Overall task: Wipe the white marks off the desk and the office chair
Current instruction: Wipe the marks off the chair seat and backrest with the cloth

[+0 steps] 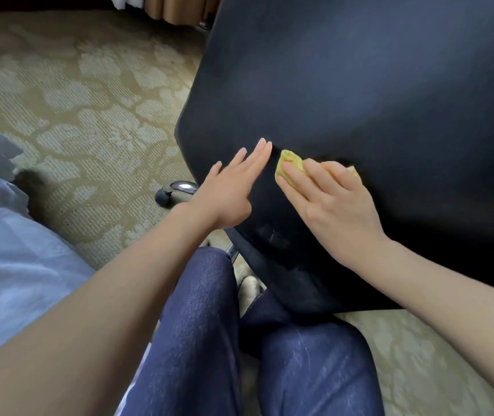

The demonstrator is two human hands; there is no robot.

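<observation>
Head view, looking down over the person's lap: black office chair (360, 100) filling the upper right, whether seat or back not clear, its lower edge just above the knees; yellow cloth (289, 163) lying on the chair's dark surface near the left edge, bunched, mostly covered; right hand (335, 202) on top of the cloth, fingers (293, 178) laid out nearly straight and spread, pressing it against the chair rather than wrapping round it; a corner of the cloth peeking out beyond the far side of the hand as well; left hand (227, 196) just beside, to the left of the cloth and not touching it, fingers (257, 154) straight and close together, resting flat on the chair near its rim, holding nothing; faint pale marks (272, 235) on the chair below the two hands, close to the lower edge, blurred and hard to make out; both forearms bare, reaching in from the bottom corners.

Under the chair's left edge, a chrome leg with a dark caster (167, 195) standing on the patterned carpet (89, 94); legs in dark blue jeans (203, 325) at the bottom centre, a foot (248, 291) showing between them below the chair; pale blue bedding (14, 265) along the left side; a strip of tan curtain (173, 9) at the top edge.
</observation>
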